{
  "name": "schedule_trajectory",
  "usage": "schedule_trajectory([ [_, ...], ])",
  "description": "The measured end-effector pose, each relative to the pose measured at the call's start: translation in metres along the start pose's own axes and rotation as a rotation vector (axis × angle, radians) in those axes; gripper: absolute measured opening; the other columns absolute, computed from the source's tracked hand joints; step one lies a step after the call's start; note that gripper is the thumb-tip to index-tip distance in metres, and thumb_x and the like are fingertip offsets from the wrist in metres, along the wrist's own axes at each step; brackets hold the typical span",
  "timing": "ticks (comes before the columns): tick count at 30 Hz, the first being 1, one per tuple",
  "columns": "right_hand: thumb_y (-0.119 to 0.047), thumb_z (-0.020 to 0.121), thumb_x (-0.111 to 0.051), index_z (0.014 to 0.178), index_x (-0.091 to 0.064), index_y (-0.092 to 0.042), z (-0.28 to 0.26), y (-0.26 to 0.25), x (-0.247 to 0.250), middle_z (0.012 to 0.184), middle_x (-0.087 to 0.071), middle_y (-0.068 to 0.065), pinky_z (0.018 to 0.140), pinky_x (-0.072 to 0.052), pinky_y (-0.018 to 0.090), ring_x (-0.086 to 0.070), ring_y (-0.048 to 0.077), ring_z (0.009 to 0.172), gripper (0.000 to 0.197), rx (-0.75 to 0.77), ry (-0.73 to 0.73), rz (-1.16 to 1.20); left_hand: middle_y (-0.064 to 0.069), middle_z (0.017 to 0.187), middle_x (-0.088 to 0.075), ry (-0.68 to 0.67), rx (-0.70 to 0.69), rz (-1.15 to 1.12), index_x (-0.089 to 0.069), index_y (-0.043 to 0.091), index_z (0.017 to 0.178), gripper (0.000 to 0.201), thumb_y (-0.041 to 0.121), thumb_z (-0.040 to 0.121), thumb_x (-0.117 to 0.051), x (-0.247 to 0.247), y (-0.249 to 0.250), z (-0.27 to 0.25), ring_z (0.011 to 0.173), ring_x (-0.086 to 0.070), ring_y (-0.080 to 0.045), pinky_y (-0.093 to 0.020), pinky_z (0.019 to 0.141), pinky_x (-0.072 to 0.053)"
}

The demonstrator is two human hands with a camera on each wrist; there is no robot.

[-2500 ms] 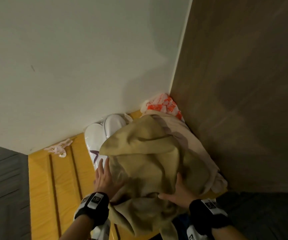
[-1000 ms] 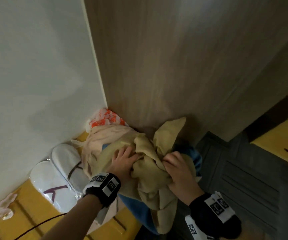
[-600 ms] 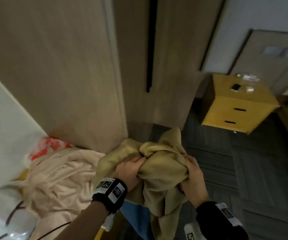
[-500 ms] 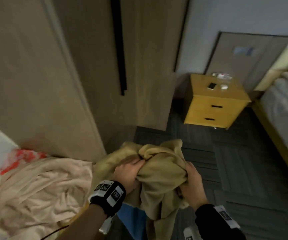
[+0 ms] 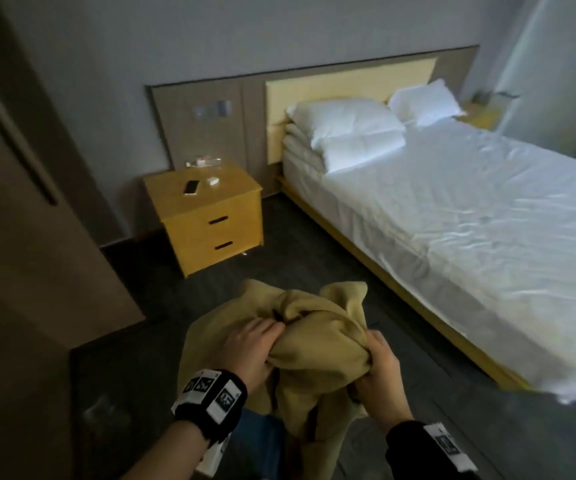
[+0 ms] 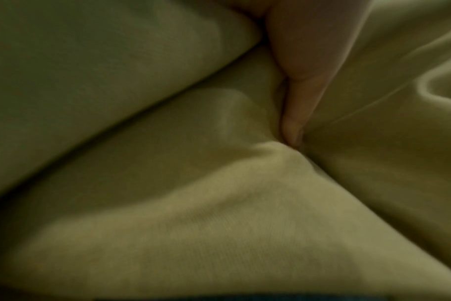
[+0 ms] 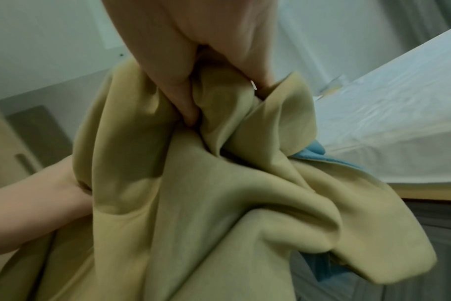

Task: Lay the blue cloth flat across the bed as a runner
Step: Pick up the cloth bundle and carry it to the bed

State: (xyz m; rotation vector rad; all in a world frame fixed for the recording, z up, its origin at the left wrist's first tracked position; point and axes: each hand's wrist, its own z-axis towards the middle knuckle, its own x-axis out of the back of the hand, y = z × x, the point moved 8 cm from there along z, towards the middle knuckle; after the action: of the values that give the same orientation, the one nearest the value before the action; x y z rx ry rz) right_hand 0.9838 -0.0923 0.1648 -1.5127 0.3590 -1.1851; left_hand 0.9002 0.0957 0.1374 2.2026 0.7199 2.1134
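Observation:
I hold a bunched cloth [image 5: 317, 344] in front of me, above the dark floor; its outer side is tan and its blue side [image 5: 262, 441] shows underneath. My left hand [image 5: 248, 344] grips its left folds and my right hand [image 5: 373, 375] grips its right folds. In the right wrist view the tan cloth [image 7: 206, 203] hangs from my curled fingers [image 7: 183, 101], with blue patches [image 7: 312, 150] peeking out. The left wrist view shows only tan folds [image 6: 193, 203] and one finger [image 6: 296, 114]. The bed [image 5: 487, 216] with its white sheet lies ahead on the right.
Two white pillows [image 5: 349, 126] lie by the headboard [image 5: 345, 81]. A yellow nightstand [image 5: 207, 216] with a phone [image 5: 191, 187] on it stands left of the bed. A wooden wardrobe wall [image 5: 20, 220] runs along the left. Dark floor [image 5: 300, 251] lies between me and the bed.
I lifted the cloth bundle off the yellow bench in the corner with both hands and turned right; the view swung from the wall and wardrobe to the nightstand and bed.

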Motion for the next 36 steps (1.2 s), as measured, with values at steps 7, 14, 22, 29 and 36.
schedule_trajectory([
  [7,-0.002,0.077,-0.066,0.089,-0.054,-0.053,0.06,0.092,0.137,0.097,-0.057,-0.016,0.073,-0.041,0.001,-0.054,-0.011,0.091,0.054,-0.127,0.296,-0.014,0.008,0.145,-0.04,-0.079,-0.307,0.038,-0.035,0.03,0.139,0.06,0.017,0.083,-0.055,-0.029,0.139,0.165,0.137,-0.033,-0.013,-0.036,0.114,-0.031],
  [14,0.003,0.071,-0.063,0.097,-0.057,-0.053,0.166,0.176,0.25,0.1,-0.059,-0.016,0.075,-0.046,0.01,-0.058,-0.005,0.093,0.062,-0.185,0.483,-0.088,0.008,0.141,-0.044,-0.129,-0.512,0.087,-0.038,0.029,0.136,0.059,0.016,0.081,-0.054,-0.054,0.253,0.351,0.133,-0.039,-0.014,-0.034,0.108,-0.037],
  [22,0.008,0.064,-0.06,0.097,-0.064,-0.029,0.246,0.25,0.39,0.092,-0.056,-0.015,0.066,-0.042,0.005,-0.056,-0.012,0.084,0.05,-0.303,0.685,-0.128,0.006,0.14,-0.047,-0.173,-0.722,0.083,-0.04,0.026,0.136,0.062,0.013,0.077,-0.053,-0.067,0.403,0.509,0.132,-0.041,-0.015,-0.034,0.104,-0.042],
  [29,0.008,0.067,-0.06,0.095,-0.065,-0.017,0.32,0.328,0.496,0.092,-0.059,-0.002,0.072,-0.046,0.016,-0.057,0.0,0.08,0.038,-0.349,0.744,-0.139,0.003,0.142,-0.046,-0.179,-0.737,0.098,-0.039,0.024,0.138,0.064,0.009,0.078,-0.054,-0.102,0.5,0.625,0.133,-0.041,-0.018,-0.037,0.104,-0.043],
  [36,0.006,0.069,-0.054,0.093,-0.064,-0.01,0.398,0.411,0.598,0.09,-0.057,0.002,0.072,-0.047,0.026,-0.057,0.016,0.079,0.031,-0.427,0.675,-0.113,-0.002,0.134,-0.055,-0.181,-0.706,0.073,-0.047,0.02,0.134,0.053,0.022,0.082,-0.057,-0.131,0.589,0.732,0.126,-0.05,-0.021,-0.038,0.098,-0.047],
])
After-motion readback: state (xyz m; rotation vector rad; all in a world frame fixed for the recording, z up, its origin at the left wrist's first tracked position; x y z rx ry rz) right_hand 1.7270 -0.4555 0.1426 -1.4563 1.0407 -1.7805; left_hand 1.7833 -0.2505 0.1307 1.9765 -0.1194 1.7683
